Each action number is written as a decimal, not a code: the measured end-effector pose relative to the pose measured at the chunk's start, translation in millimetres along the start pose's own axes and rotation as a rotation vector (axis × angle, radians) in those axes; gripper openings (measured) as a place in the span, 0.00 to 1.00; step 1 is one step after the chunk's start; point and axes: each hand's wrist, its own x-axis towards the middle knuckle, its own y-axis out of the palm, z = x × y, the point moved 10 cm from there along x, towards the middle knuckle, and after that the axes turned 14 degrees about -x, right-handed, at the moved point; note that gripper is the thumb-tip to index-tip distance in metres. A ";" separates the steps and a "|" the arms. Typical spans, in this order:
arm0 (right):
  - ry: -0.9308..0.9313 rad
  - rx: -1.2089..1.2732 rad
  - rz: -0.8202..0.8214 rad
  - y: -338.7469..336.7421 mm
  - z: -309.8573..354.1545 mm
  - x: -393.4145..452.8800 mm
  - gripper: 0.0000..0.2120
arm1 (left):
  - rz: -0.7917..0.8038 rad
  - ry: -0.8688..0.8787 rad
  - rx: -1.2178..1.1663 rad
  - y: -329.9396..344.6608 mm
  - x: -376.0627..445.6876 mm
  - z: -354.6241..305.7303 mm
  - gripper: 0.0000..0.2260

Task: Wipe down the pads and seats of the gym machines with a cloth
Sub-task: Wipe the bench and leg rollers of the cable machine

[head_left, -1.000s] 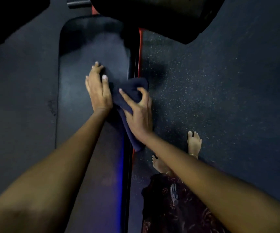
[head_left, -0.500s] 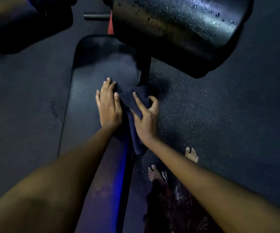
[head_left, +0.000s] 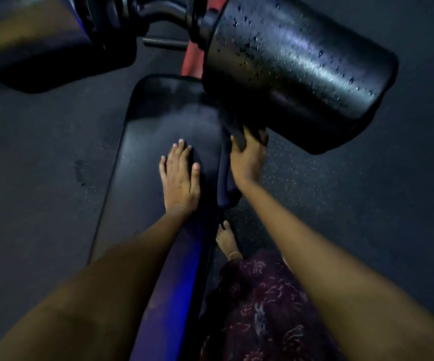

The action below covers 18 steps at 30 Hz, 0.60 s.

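Observation:
A long black padded bench seat runs up the middle of the view. My left hand rests flat on it, fingers straight. My right hand grips a dark blue cloth at the bench's right edge; the cloth hangs down below the hand and its top end reaches under a big black roller pad. That roller pad is dotted with water drops and hangs above the bench's far right end. My right fingertips are hidden behind the cloth and the pad's lower edge.
A second black roller pad sits at the top left, joined by a black metal bar. A red frame piece shows behind the bench. Dark speckled rubber floor lies on both sides. My bare foot stands right of the bench.
My right hand has lifted the cloth off the bench and moved it up to the lower edge of the wet roller pad. My left hand stays flat on the bench. The view has tilted up.

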 end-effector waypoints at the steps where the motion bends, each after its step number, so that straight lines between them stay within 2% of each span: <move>1: 0.012 0.013 -0.005 -0.5 -6.0 -12.1 0.18 | 0.014 -0.003 -0.007 1.9 -0.6 0.8 0.26; 4: 0.070 0.053 0.076 -2.0 -13.2 -36.5 0.20 | 0.062 -0.035 -0.021 5.2 -1.3 2.5 0.31; 6: 0.071 0.047 0.143 -6.5 -7.3 -43.7 0.21 | 0.103 -0.144 -0.160 5.5 -1.7 -0.6 0.32; 9: 0.097 0.060 0.232 -13.4 15.1 -58.0 0.23 | 0.174 -0.451 -0.638 14.1 -15.7 -21.9 0.23; 11: 0.178 0.095 0.320 -17.3 31.1 -74.7 0.25 | 0.145 -0.710 -1.055 16.2 -33.7 -43.4 0.28; 12: 0.194 0.099 0.352 -21.2 37.3 -82.1 0.25 | 0.124 -0.796 -1.182 15.2 -41.0 -52.6 0.27; 15: 0.056 0.040 0.398 -39.8 60.8 -95.7 0.24 | 0.045 -0.898 -1.344 0.6 -57.6 -62.5 0.14; 18: -0.086 -0.069 0.357 -73.9 83.8 -106.4 0.22 | 0.008 -0.947 -1.418 -22.8 -71.1 -65.3 0.14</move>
